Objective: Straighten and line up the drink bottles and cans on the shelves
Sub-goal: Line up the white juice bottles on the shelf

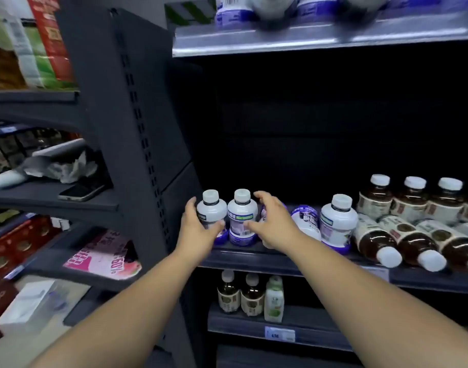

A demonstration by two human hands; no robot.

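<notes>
**Listener:** What surrounds the hands in the head view?

**Describer:** A dark shop shelf [254,258] runs across the middle. At its right end, upright brown tea bottles [410,203] stand along the back. In front of them, fallen brown tea bottles [376,240] lie on their sides, caps toward the camera. A fallen white and purple bottle [304,221] lies between the right hand and a third upright white bottle [339,221]. The lower shelf [320,330] holds two small brown bottles [228,293] and a pale green bottle [274,298]. On the rack to the left lie a phone [81,192] and crumpled paper [68,166].

**Listener:** Where are the bottles relative to the fingers?

**Describer:** Two white-capped bottles stand side by side at the shelf's left end. The left hand [198,229] grips the left white bottle [211,208], thumb in front and fingers round its far side. The right hand [270,221] sits just right of the second white bottle [242,216], fingers apart and curved, clamped on nothing. Its thumb is at that bottle's label, but I cannot tell whether it touches. This hand partly hides another fallen bottle behind it.
</notes>
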